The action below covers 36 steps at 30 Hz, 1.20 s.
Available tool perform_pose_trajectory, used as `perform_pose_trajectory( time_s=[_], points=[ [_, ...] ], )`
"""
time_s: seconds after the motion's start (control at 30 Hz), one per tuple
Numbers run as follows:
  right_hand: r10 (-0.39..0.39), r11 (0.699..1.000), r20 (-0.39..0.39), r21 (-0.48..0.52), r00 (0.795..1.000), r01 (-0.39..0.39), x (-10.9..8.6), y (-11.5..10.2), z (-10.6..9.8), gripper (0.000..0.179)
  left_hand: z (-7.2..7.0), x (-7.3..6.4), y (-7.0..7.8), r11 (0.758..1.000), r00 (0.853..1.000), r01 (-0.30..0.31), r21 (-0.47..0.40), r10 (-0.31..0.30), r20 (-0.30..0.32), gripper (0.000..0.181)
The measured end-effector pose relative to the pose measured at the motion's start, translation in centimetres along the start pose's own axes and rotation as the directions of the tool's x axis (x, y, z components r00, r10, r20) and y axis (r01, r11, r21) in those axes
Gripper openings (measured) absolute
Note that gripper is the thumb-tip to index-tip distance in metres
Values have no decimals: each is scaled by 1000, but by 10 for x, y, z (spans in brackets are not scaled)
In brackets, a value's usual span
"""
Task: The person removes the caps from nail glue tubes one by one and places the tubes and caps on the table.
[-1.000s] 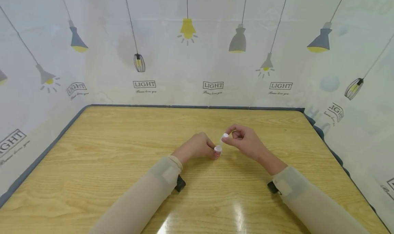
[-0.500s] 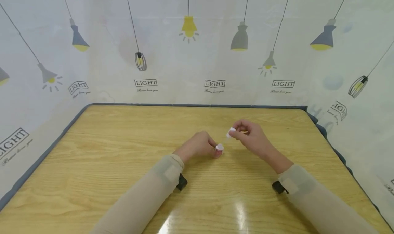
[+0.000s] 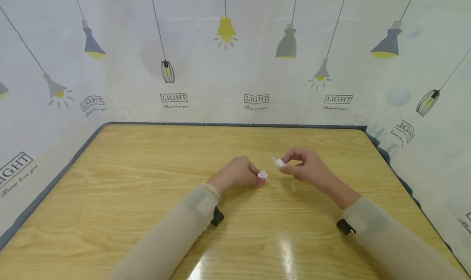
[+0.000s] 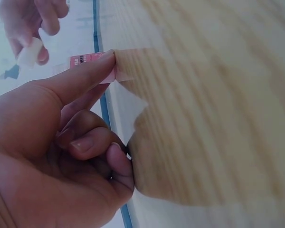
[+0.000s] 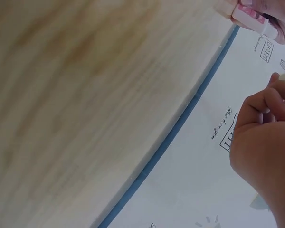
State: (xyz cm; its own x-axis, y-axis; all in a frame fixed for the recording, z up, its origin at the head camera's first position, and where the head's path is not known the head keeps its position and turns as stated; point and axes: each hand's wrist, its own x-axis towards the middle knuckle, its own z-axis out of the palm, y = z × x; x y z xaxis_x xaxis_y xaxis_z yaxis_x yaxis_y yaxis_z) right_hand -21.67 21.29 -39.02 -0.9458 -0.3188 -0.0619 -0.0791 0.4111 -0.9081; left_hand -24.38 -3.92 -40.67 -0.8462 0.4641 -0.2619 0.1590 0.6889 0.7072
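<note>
In the head view, my left hand (image 3: 239, 173) pinches a small pink-and-white bottle (image 3: 262, 179) that stands upright on the wooden table. Thumb and a finger grip its pink label (image 4: 79, 60), seen in the left wrist view, while the other fingers curl against the tabletop. To the right and slightly above, my right hand (image 3: 308, 165) pinches a white cap (image 3: 280, 162) between thumb and fingertips. From the cap a thin pale applicator tip points up and left, away from the bottle. In the right wrist view, the bottle (image 5: 251, 18) shows a white neck; the cap is mostly hidden.
The wooden table (image 3: 147, 157) has a dark blue edge along its back and sides. A pale curtain (image 3: 206, 75) printed with hanging lamps stands behind and at both sides. Black wrist cameras sit under both sleeves.
My right hand has drawn the cap away from the bottle, to the right, and turned it so the applicator tip points up and left. My left hand keeps holding the bottle in place.
</note>
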Motion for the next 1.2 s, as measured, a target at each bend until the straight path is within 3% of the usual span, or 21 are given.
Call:
perform_pose_trajectory(
  time_s=[0.13, 0.27, 0.73, 1.2],
  points=[
    [5, 1000, 58, -26, 998, -3, 3, 2, 4, 39, 1, 0, -1, 1000, 1000, -9, 5, 9, -3, 19],
    [23, 998, 75, -63, 997, -19, 6, 3, 8, 34, 1, 1, -2, 1000, 1000, -18, 10, 18, -23, 27],
    [104, 977, 52, -194, 993, -92, 12, 12, 23, 22, 5, 3, 3, 999, 1000, 3, -51, -5, -31, 31],
    [135, 965, 63, -236, 989, -117, 14, 14, 29, 22, 5, 2, 3, 1000, 999, 23, -20, -24, -31, 38]
  ],
)
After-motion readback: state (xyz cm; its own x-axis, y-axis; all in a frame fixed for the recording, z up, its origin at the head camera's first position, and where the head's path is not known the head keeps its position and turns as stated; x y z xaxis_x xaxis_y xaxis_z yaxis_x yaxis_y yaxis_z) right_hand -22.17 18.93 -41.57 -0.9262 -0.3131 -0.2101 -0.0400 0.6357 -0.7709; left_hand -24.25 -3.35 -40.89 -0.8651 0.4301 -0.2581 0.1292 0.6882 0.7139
